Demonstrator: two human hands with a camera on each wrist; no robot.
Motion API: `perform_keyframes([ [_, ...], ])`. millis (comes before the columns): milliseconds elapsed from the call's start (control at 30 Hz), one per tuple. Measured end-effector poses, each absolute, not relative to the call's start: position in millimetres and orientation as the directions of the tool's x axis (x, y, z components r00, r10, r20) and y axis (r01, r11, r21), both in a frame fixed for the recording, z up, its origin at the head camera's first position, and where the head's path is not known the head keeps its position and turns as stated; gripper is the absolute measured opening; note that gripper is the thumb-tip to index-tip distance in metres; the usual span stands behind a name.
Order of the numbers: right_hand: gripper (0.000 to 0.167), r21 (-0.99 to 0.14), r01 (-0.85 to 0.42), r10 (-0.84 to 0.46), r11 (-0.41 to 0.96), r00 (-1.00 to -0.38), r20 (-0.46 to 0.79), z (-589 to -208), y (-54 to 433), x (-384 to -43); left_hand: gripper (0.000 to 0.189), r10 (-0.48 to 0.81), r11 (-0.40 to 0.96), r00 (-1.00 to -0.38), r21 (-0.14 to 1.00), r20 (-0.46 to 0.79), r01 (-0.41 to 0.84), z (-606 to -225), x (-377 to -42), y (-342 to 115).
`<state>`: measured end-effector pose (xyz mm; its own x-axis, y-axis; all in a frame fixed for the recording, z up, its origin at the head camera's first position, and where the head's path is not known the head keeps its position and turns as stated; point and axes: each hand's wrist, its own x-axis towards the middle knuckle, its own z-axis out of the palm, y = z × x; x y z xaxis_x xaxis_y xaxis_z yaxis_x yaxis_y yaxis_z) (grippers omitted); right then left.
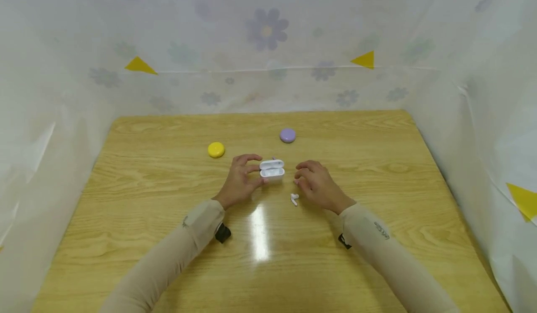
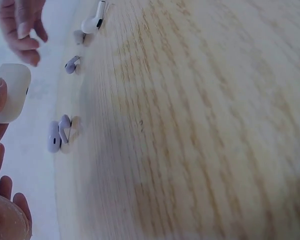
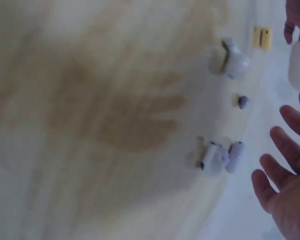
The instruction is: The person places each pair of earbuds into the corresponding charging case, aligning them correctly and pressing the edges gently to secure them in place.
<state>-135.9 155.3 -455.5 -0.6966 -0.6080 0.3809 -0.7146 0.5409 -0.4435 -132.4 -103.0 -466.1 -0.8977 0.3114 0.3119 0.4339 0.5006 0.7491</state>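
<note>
In the head view my left hand (image 1: 240, 181) grips a white earbud case (image 1: 271, 173) by its left side, its lid standing up. The left wrist view shows the thumb against the case (image 2: 15, 93). To the right of the case hovers my right hand (image 1: 320, 185); the right wrist view shows its fingers (image 3: 285, 145) spread and loosely bent, holding nothing. A white earbud (image 1: 294, 199) lies on the table just below the right hand. In the right wrist view, white earbuds (image 3: 235, 61) and a small purple earbud (image 3: 244, 102) lie on the table.
A round yellow case (image 1: 216, 149) sits left of and beyond the left hand. Farther back is a round purple case (image 1: 287, 135). The wooden table (image 1: 138, 201) meets a flowered sheet (image 1: 268, 84) at its back edge, with pale sheets at both sides.
</note>
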Motion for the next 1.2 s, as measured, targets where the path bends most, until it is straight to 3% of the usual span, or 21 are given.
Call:
perform_keyframes([
  [200, 0.009, -0.414, -0.737, -0.703, 0.535, -0.659, 0.266, -470, 157, -126, 0.025, 0.313, 0.497, -0.897, 0.752, 0.311, 0.434, -467, -131, -103],
  [533, 0.011, -0.407, -0.669, -0.686, 0.622, -0.716, 0.13, -474, 155, -119, 0.026, 0.306, 0.484, -0.898, 0.76, 0.316, 0.433, -466, -130, -101],
  [1200, 0.005, -0.422, -0.677, -0.673, 0.603, -0.716, 0.186, -478, 151, -121, 0.026, 0.31, 0.473, -0.898, 0.77, 0.311, 0.429, -467, -131, -99],
])
